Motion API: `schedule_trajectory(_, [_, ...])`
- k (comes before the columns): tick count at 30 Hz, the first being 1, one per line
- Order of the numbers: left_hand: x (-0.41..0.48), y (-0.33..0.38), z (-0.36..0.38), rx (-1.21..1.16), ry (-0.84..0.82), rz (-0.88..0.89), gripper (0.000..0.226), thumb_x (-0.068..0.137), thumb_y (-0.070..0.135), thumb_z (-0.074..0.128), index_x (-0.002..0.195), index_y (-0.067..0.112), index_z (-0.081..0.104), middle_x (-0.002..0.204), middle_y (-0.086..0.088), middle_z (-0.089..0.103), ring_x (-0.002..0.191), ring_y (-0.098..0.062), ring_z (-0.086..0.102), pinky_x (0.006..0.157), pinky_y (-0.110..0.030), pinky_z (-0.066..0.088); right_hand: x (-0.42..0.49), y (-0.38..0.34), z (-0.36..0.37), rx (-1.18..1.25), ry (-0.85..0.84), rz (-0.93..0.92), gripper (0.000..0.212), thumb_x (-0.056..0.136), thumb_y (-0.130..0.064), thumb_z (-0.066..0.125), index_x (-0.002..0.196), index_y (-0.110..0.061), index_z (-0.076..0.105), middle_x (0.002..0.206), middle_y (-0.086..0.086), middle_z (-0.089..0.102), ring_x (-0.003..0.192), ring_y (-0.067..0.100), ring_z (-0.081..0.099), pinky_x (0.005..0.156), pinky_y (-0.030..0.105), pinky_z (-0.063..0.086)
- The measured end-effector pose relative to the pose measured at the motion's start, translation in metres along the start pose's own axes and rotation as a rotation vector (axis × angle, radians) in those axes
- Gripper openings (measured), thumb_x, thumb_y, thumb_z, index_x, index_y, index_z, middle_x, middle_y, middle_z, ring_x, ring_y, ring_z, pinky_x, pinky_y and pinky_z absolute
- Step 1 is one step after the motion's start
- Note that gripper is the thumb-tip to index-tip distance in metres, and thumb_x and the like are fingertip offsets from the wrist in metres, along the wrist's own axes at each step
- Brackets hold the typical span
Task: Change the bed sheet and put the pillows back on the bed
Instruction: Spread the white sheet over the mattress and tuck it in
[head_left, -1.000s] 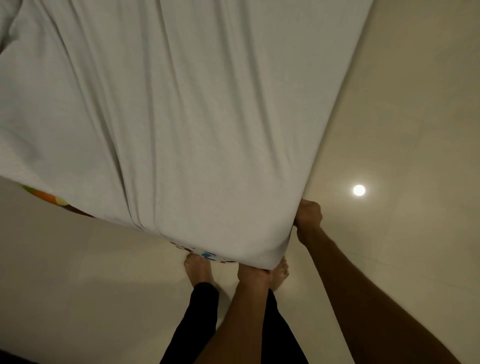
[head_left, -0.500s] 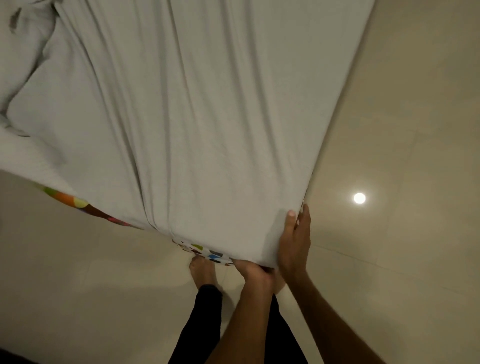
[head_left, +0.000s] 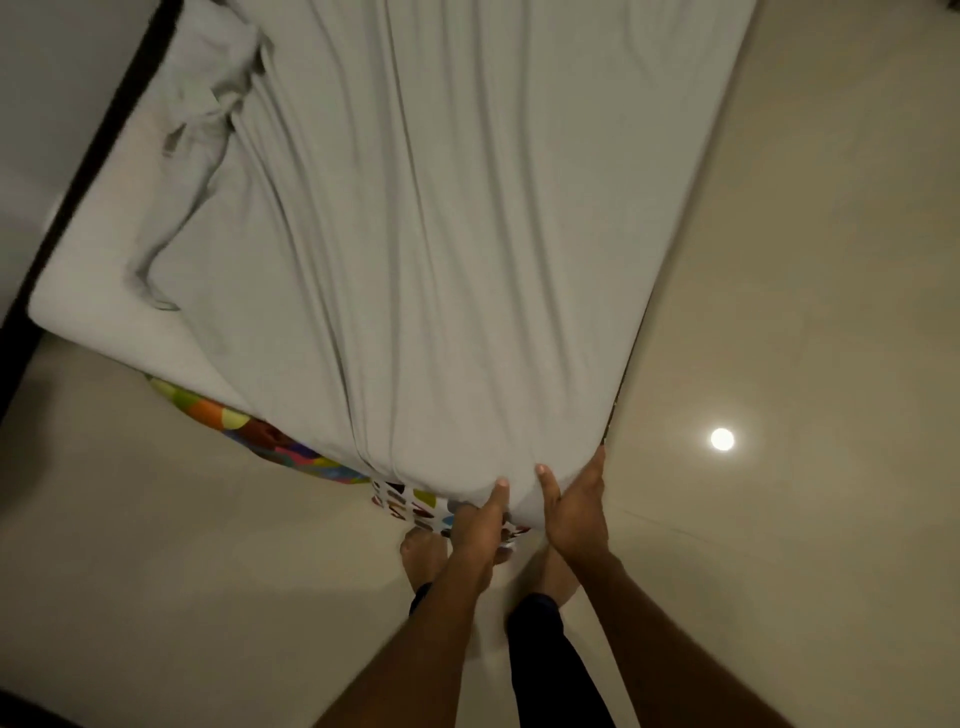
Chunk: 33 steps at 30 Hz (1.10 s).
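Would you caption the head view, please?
Left hand and right hand fit a pale grey sheet over a white mattress corner.

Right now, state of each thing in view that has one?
grey sheet: spread over most of the mattress, creased, bunched at the far left.
mattress: left strip uncovered.
patterned fabric: showing below the sheet's near edge.
left hand: pinches the sheet edge at the near corner, thumb on top.
right hand: fingers straight against the corner's side, thumb on the sheet.
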<state>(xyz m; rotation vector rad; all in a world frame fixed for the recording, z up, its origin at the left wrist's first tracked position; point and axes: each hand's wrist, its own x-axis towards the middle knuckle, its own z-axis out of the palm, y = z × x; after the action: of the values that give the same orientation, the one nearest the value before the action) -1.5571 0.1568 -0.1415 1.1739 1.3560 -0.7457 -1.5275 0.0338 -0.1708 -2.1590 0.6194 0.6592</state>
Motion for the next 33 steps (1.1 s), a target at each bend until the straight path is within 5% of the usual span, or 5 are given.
schedule_trajectory(3, [-0.025, 0.021, -0.027, 0.433, 0.047, 0.139, 0.045, 0.083, 0.039, 0.074, 0.116, 0.008, 0.070, 0.105, -0.012, 0.074, 0.088, -0.021, 0.067, 0.066, -0.027, 0.053, -0.019, -0.030, -0.017, -0.297, -0.083, 0.030, 0.082, 0.102, -0.036, 0.058, 0.165, -0.008, 0.012, 0.171, 0.016, 0.014, 0.151, 0.038, 0.031, 0.117, 0.051, 0.038])
schedule_trajectory(8, [-0.119, 0.073, -0.075, 0.944, 0.100, 0.514, 0.051, 0.097, 0.038, 0.063, 0.139, 0.010, 0.056, 0.138, -0.011, 0.057, 0.126, -0.029, 0.056, 0.103, -0.036, 0.047, -0.085, -0.126, -0.072, -0.548, -0.256, -0.298, 0.058, 0.106, -0.036, 0.049, 0.159, -0.013, 0.037, 0.166, 0.013, 0.032, 0.154, 0.029, 0.026, 0.122, 0.044, 0.035])
schedule_trajectory(12, [-0.197, 0.115, -0.101, 1.203, 0.194, 0.716, 0.051, 0.099, 0.045, 0.055, 0.143, 0.020, 0.053, 0.146, -0.007, 0.049, 0.134, -0.028, 0.048, 0.109, -0.045, 0.041, -0.137, -0.188, -0.111, -0.656, -0.237, -0.477, 0.057, 0.108, -0.041, 0.044, 0.158, -0.016, 0.039, 0.162, 0.012, 0.039, 0.151, 0.029, 0.031, 0.118, 0.044, 0.036])
schedule_trajectory(23, [-0.376, 0.180, -0.181, 1.243, 0.491, 1.123, 0.053, 0.102, 0.046, 0.051, 0.148, 0.020, 0.048, 0.152, -0.003, 0.048, 0.137, -0.024, 0.048, 0.110, -0.046, 0.039, -0.261, -0.328, -0.212, -0.640, 0.063, -0.710, 0.058, 0.107, -0.045, 0.041, 0.156, -0.014, 0.041, 0.159, 0.012, 0.043, 0.149, 0.032, 0.035, 0.117, 0.047, 0.034])
schedule_trajectory(33, [-0.406, 0.236, -0.299, 1.296, 0.468, 1.325, 0.056, 0.102, 0.045, 0.051, 0.150, 0.018, 0.045, 0.156, -0.001, 0.043, 0.146, -0.021, 0.039, 0.117, -0.049, 0.031, -0.320, -0.415, -0.143, -0.671, 0.234, -0.705, 0.059, 0.105, -0.048, 0.043, 0.152, -0.012, 0.045, 0.156, 0.014, 0.046, 0.148, 0.033, 0.036, 0.114, 0.048, 0.037])
